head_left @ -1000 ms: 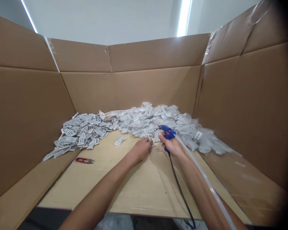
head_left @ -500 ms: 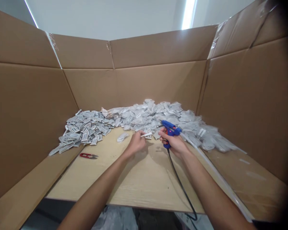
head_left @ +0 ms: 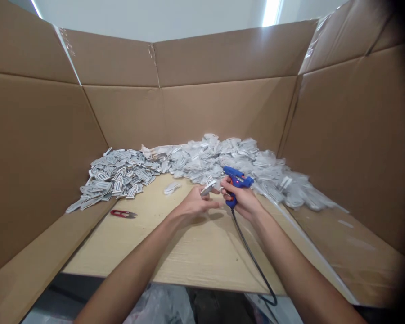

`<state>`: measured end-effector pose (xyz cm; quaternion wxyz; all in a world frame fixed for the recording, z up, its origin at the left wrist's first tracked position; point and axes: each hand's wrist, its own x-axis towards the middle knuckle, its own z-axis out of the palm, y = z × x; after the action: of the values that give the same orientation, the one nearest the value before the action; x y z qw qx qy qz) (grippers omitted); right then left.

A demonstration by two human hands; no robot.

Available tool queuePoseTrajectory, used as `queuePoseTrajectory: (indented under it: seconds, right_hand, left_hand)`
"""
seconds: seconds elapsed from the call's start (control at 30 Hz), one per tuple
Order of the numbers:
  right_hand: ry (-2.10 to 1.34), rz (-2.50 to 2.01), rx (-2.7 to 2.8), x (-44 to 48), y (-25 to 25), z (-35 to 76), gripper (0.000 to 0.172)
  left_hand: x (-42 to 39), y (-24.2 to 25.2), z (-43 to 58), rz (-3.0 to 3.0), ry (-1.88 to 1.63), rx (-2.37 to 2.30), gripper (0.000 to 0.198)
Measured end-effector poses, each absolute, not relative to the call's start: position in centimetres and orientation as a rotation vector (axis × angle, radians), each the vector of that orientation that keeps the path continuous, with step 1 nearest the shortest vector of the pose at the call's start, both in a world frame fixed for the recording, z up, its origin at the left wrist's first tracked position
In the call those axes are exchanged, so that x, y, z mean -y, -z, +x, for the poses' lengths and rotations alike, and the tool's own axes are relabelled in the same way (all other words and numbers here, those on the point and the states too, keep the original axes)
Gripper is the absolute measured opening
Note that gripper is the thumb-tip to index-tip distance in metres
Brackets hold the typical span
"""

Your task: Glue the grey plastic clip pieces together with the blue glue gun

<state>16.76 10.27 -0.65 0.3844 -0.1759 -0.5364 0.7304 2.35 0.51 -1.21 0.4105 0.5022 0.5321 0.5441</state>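
A blue glue gun (head_left: 236,181) with a black cord is gripped in my right hand (head_left: 241,198), its nozzle pointing up and left. My left hand (head_left: 196,203) holds a small grey-and-white arched piece (head_left: 208,186) between its fingers, just left of the glue gun. The fingers of both hands are close together over the wooden board. Behind them spreads a pile of pieces in clear plastic (head_left: 202,157). Unwrapped arched pieces (head_left: 121,173) are heaped at the left.
Red-handled snips (head_left: 123,213) lie on the wooden board (head_left: 175,252) at the left. One wrapped piece (head_left: 172,188) rests apart from the pile. Cardboard walls (head_left: 222,108) surround the work area, and plastic bags (head_left: 168,303) show below the front edge.
My left hand has turned and its fingers have spread around the arched piece, now tilted. The white strip seen in it before no longer shows clearly. The view has tipped slightly downward.
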Motion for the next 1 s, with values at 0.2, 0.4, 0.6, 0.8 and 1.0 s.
queuePoseTrajectory:
  seconds: [0.2, 0.4, 0.6, 0.8, 1.0]
  right_hand:
    - [-1.861, -0.433, 1.304, -10.6, 0.1, 17.1, 0.044]
    - [-1.75, -0.511, 1.331, -11.0, 0.5, 17.1, 0.043]
    - [-1.564, -0.619, 1.502, -10.9, 1.3, 16.6, 0.042]
    - [-1.451, -0.662, 1.656, -10.3, 1.0, 16.7, 0.041]
    - [-1.161, -0.802, 1.666, -10.3, 0.6, 17.4, 0.036]
  left_hand:
    - [-0.5, 1.8, 1.5, 1.381, -1.328, -1.474, 0.026]
    - [-1.0, 1.3, 0.3, 1.073, -1.496, -1.915, 0.023]
    - [-1.2, 0.9, 1.2, 1.09, -1.606, -1.542, 0.043]
    - [-1.3, 1.3, 1.1, 1.163, -1.628, -1.484, 0.042]
    - [-1.1, 1.1, 1.1, 1.087, -1.602, -1.526, 0.04]
